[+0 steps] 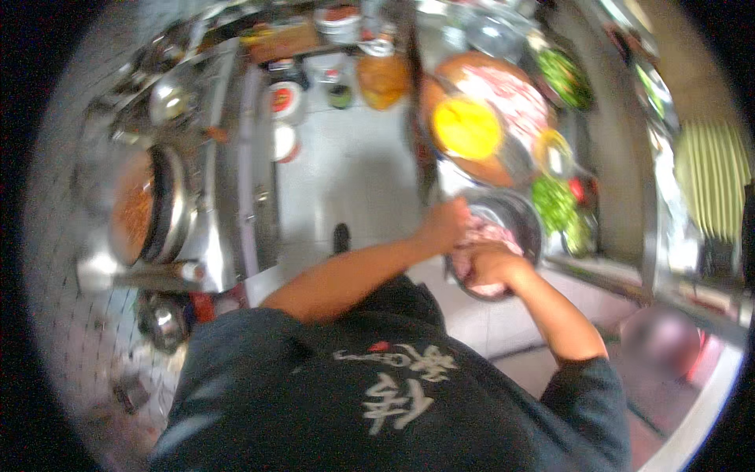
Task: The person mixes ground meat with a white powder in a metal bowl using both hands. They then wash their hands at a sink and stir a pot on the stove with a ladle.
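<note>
A round dark metal bowl (531, 227) holds pieces of raw pinkish meat (492, 232). My left hand (445, 224) is at the bowl's left rim, blurred, with its fingers not clear. Down in the bowl, my right hand (489, 262) touches the meat, and its fingertips are hidden. Just beyond the bowl stands a large round brown board (457, 68) bearing sliced raw meat (510, 94) and a bowl of bright yellow food (467, 128). A broad dark blade-like thing (513, 159) lies near the board's edge.
Green vegetables (552, 203) and a yellow-rimmed container (553, 153) are right of the board. A tiled floor (365, 159) lies between this side and a steel counter (215, 236) with a large pot (171, 203) at left. Tubs (286, 101) and a jar (382, 79) stand farther off.
</note>
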Demonstrator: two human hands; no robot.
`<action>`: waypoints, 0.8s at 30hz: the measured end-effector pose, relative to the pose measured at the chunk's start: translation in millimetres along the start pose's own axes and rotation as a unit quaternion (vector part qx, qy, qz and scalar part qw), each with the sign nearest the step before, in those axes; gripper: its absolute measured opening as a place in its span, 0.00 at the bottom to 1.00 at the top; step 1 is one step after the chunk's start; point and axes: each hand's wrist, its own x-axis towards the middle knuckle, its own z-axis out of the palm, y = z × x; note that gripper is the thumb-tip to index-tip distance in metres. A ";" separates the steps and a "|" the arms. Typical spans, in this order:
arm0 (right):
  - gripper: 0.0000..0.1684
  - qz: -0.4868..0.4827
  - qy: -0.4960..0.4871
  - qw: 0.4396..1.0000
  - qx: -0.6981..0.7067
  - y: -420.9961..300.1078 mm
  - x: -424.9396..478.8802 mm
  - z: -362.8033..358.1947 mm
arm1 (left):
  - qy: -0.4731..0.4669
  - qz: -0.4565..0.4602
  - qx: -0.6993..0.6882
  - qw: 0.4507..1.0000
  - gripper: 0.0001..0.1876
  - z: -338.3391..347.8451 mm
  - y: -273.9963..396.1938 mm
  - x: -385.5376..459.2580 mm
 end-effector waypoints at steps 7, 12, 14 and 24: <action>0.15 0.225 0.200 0.949 -0.092 22.3 54.1 61.2 | -0.033 -0.168 -0.205 0.964 0.12 -23.1 25.3 -5.1; 0.15 0.239 0.308 0.920 0.032 43.7 59.4 54.3 | 0.028 -0.108 -0.202 0.973 0.10 -16.4 17.1 -9.6; 0.20 0.226 0.317 0.919 0.060 45.6 40.7 36.0 | 0.029 -0.119 -0.217 0.969 0.09 -12.2 17.1 -6.8; 0.32 0.059 0.211 0.975 -0.039 28.6 -43.1 59.3 | 0.016 -0.081 -0.215 0.973 0.10 -14.5 0.3 12.1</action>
